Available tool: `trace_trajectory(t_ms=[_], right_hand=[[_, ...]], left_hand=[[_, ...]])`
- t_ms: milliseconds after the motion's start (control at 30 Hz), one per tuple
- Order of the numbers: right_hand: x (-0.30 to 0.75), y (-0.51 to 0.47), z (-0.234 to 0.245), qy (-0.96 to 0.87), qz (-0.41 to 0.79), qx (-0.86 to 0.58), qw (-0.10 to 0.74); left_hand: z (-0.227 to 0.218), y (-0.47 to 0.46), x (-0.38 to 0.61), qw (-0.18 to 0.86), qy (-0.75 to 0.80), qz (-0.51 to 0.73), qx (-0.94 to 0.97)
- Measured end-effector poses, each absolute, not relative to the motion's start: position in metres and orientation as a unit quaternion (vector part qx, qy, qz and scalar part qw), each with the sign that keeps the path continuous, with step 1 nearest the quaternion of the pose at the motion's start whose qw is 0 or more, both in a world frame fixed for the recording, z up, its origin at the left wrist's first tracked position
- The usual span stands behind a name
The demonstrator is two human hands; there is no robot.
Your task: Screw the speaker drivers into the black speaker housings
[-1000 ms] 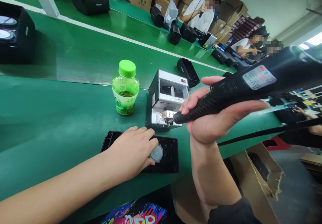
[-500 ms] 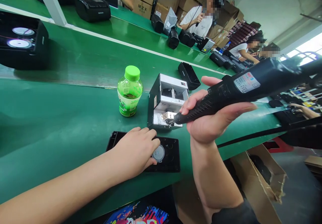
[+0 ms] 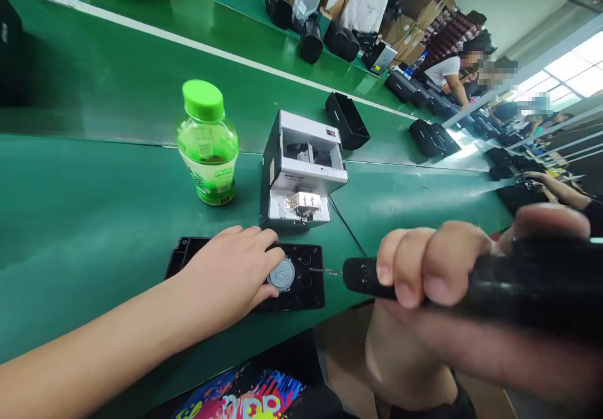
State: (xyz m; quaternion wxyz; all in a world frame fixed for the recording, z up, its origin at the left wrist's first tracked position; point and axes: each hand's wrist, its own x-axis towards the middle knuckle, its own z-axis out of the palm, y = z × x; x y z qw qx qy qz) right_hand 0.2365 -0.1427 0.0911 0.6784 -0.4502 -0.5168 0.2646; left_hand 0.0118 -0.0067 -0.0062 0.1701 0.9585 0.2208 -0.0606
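Note:
My left hand (image 3: pixel 230 274) lies flat on a black plastic panel (image 3: pixel 306 293) at the near edge of the green table, its fingers spread around a round silver disc (image 3: pixel 281 275) set in the panel. My right hand (image 3: pixel 438 293) is wrapped around a black electric screwdriver (image 3: pixel 518 281), held level close to the camera. The screwdriver's thin bit (image 3: pixel 325 272) carries a small screw and hovers just over the panel's right part. Behind the panel stands a grey and white screw feeder box (image 3: pixel 301 168).
A green-capped bottle (image 3: pixel 207 146) stands left of the feeder box. An open black shell (image 3: pixel 347 119) and other black housings (image 3: pixel 431 137) lie on the green conveyor (image 3: pixel 117 86) beyond. Other people work at the far side. Cardboard boxes are stacked behind them.
My right hand has drawn the screwdriver back from the feeder box and down toward the black panel, turning it level. My left hand stays on the panel. The camera has shifted right.

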Motion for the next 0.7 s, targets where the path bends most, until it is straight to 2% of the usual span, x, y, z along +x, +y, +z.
trace_trajectory(t_ms=[100,200,533,700], right_hand=[[0.227,-0.16,0.069,-0.499,0.239,-0.44,0.707],[0.22,-0.164,0.053,-0.511,0.275,-0.454,0.676],[0.216,-0.16,0.042,-0.495,0.307,-0.466,0.666],[0.21,-0.156,0.034,-0.477,0.288,-0.454,0.696]], left_hand=[[-0.011,-0.006,0.009,0.152,0.212,-0.041,0.964],[-0.015,-0.006,0.007,0.137,0.203,-0.022,0.969],[-0.017,-0.004,0.007,0.131,0.203,-0.027,0.97],[-0.015,-0.005,0.01,0.166,0.212,-0.033,0.963]])
